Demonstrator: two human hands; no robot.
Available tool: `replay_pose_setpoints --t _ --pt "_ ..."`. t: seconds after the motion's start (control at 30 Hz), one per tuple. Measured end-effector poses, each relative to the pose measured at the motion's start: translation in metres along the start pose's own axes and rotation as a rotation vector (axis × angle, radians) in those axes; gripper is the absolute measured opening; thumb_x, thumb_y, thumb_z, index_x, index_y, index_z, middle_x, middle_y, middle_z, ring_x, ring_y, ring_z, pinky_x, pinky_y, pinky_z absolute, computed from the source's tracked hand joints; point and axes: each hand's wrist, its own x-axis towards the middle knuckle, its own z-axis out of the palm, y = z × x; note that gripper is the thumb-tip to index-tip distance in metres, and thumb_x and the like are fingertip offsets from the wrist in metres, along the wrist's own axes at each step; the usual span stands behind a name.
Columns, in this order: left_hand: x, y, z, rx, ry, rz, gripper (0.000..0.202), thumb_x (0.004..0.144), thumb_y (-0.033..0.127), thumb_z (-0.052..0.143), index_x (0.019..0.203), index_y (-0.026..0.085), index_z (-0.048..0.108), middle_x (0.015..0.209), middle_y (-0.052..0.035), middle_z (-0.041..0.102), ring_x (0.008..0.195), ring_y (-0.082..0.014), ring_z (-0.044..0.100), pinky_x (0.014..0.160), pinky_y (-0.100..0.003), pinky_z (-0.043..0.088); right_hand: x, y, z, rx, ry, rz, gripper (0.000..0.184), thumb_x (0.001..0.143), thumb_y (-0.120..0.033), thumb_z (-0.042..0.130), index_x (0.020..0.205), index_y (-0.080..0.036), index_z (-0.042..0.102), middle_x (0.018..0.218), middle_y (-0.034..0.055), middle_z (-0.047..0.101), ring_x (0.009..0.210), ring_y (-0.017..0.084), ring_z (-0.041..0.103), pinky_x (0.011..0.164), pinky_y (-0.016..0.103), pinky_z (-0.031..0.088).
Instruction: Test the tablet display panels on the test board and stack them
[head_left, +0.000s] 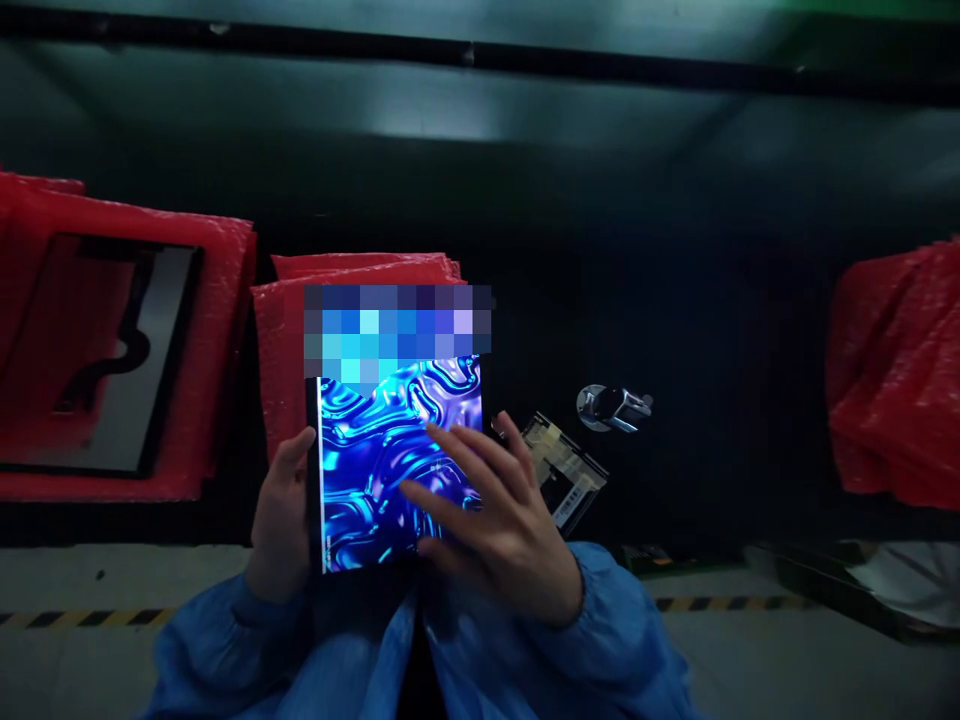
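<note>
A tablet [375,450] with a lit screen showing swirling blue shapes stands upright in front of me; its top part is blurred out. My left hand [281,520] grips its left edge, fingers closed round the frame. My right hand [491,510] lies over the lower right of the screen with fingers spread and fingertips touching the glass. Both arms wear blue sleeves.
Red bubble-wrap bags [289,330] are stacked behind the tablet. Another red bag at the left [217,300] carries a dark tablet [97,350]. More red wrap [892,370] lies at the right. A small metal tool [611,407] and a labelled packet [566,470] rest on the dark bench.
</note>
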Motion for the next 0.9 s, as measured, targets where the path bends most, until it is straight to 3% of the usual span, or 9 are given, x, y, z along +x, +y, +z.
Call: replay_pose_setpoints --t 0.1,0.2,0.3,0.4,0.5,0.6,0.7,0.8,0.9 --pt "-0.001 0.006 0.006 -0.123 -0.103 -0.174 0.038 0.071 0.047 0.073 0.099 0.022 0.068 0.074 -0.002 0.071 0.089 -0.0343 0.07 0.069 -0.044 0.062 0.0 -0.002 -0.006 0.115 -0.028 -0.137 0.032 0.101 -0.044 0.044 0.121 -0.029 0.064 0.147 0.0072 0.049 0.138 0.022 0.041 0.124 0.052 0.018" --pt "0.0 0.014 0.01 -0.242 -0.166 -0.367 0.04 0.074 0.053 0.067 0.093 0.018 0.07 0.077 -0.0062 0.072 0.089 -0.0351 0.071 0.07 -0.044 0.062 -0.002 0.004 -0.011 0.094 0.06 -0.086 0.044 0.102 -0.05 0.039 0.136 -0.027 0.054 0.149 0.0091 0.045 0.137 0.025 0.041 0.122 0.054 0.023" --pt "0.001 0.014 0.009 -0.301 -0.149 -0.485 0.03 0.075 0.045 0.067 0.084 0.016 0.07 0.07 -0.006 0.07 0.077 -0.0319 0.072 0.064 -0.039 0.061 -0.005 0.013 -0.011 -0.043 0.101 0.021 0.057 0.102 -0.056 0.03 0.149 -0.024 0.04 0.154 0.0132 0.036 0.139 0.031 0.038 0.119 0.058 0.025" --pt "0.002 0.01 0.006 -0.342 -0.117 -0.529 0.026 0.08 0.041 0.066 0.07 0.017 0.067 0.059 -0.0026 0.065 0.059 -0.0231 0.068 0.055 -0.029 0.057 -0.006 0.019 -0.013 -0.157 0.012 0.065 0.056 0.103 -0.055 0.025 0.146 -0.025 0.044 0.155 0.0122 0.033 0.14 0.032 0.037 0.12 0.057 0.021" --pt "0.001 0.01 0.007 -0.366 -0.114 -0.533 0.027 0.084 0.037 0.063 0.065 0.017 0.065 0.053 -0.0001 0.062 0.045 -0.0153 0.059 0.045 -0.022 0.049 0.002 0.027 -0.024 -0.168 0.097 0.125 0.057 0.103 -0.055 0.023 0.145 -0.024 0.045 0.153 0.0121 0.036 0.137 0.033 0.04 0.115 0.054 0.032" --pt "0.001 0.014 0.009 -0.386 -0.121 -0.573 0.027 0.083 0.033 0.062 0.062 0.017 0.065 0.05 0.0 0.06 0.04 -0.0141 0.055 0.04 -0.021 0.045 0.025 0.044 -0.037 -0.242 0.203 0.28 0.051 0.103 -0.052 0.028 0.138 -0.022 0.051 0.138 0.0134 0.049 0.123 0.032 0.05 0.099 0.049 0.046" --pt "0.002 0.02 0.011 -0.393 -0.147 -0.631 0.027 0.08 0.035 0.059 0.064 0.016 0.068 0.054 -0.004 0.064 0.042 -0.0193 0.059 0.041 -0.027 0.048 0.056 0.067 -0.045 -0.323 0.116 0.397 0.045 0.103 -0.048 0.033 0.13 -0.019 0.056 0.124 0.0133 0.056 0.109 0.03 0.055 0.087 0.045 0.049" --pt "0.001 0.023 0.011 -0.447 -0.229 -0.679 0.025 0.074 0.034 0.058 0.07 0.014 0.072 0.058 -0.0064 0.068 0.047 -0.0238 0.063 0.045 -0.032 0.052 0.083 0.084 -0.048 -0.309 -0.01 0.368 0.035 0.104 -0.039 0.035 0.114 -0.018 0.061 0.114 0.0102 0.061 0.102 0.026 0.057 0.083 0.04 0.049" --pt "0.001 0.021 0.009 -0.488 -0.341 -0.668 0.023 0.067 0.037 0.066 0.062 0.015 0.069 0.056 -0.0061 0.067 0.048 -0.0236 0.063 0.045 -0.03 0.052 0.097 0.089 -0.051 -0.368 -0.079 0.284 0.029 0.103 -0.029 0.038 0.093 -0.017 0.062 0.096 0.0079 0.065 0.089 0.023 0.058 0.074 0.036 0.047"
